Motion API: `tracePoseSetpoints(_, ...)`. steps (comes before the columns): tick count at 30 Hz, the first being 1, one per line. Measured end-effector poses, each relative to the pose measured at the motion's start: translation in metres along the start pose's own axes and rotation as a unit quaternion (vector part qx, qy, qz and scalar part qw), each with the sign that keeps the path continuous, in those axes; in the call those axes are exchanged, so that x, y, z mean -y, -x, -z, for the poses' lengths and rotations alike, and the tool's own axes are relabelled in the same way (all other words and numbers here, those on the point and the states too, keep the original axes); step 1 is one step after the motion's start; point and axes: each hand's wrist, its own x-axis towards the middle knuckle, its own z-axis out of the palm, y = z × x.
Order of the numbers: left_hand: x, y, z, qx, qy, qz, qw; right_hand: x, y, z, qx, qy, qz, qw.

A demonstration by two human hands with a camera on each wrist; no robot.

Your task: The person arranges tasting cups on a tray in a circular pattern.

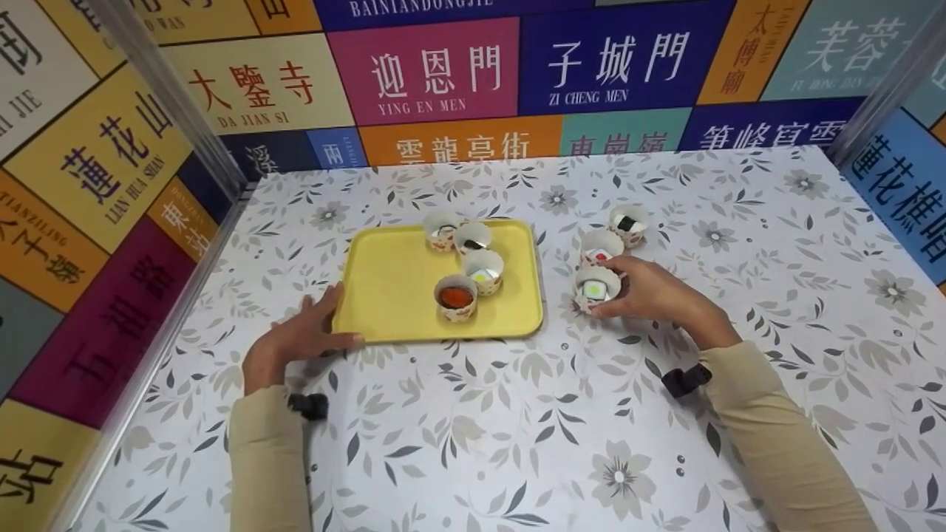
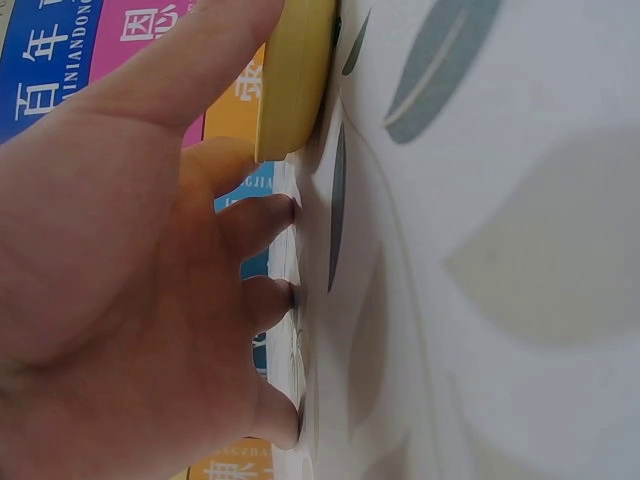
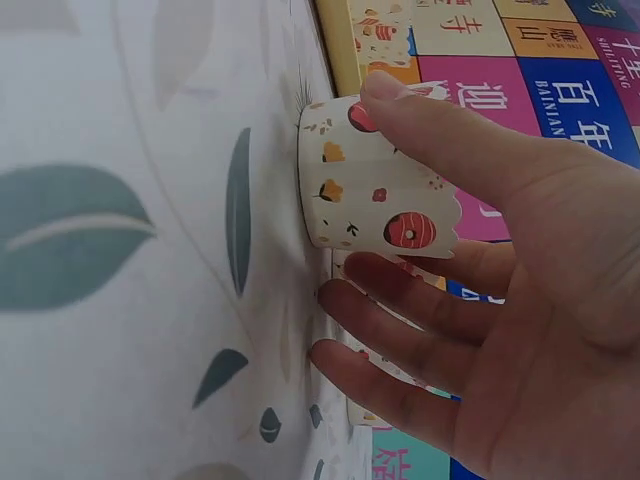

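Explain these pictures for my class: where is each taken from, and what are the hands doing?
No machine here, just a person's left hand and right hand, both bare. The large picture looks forward and down from the person's head; the two smaller ones look from each wrist: first left, then right. On the floral-patterned tabletop is a yellow tray bearing four paper cups; three more cups are to its right. The left hand touches the tray's near left corner, and the right hand pinches the nearest cup of those three.
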Motion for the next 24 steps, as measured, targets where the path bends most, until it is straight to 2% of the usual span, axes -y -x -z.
tracePoseSetpoints(6, 0.000, -0.001, 0.000, -0.004, -0.017, -0.008, 0.9998, 0.000, -0.002, -0.003, -0.008, -0.001, -0.003, 1.000)
tracePoseSetpoints(15, 0.000, -0.001, 0.000, 0.000, -0.015, 0.004, 0.9999, 0.004, -0.004, -0.006, -0.017, -0.034, -0.031, 0.999)
tracePoseSetpoints(24, -0.002, 0.000, 0.000, -0.002, -0.013, 0.002, 0.9999, 0.015, -0.001, -0.008, -0.022, -0.052, -0.011, 0.998)
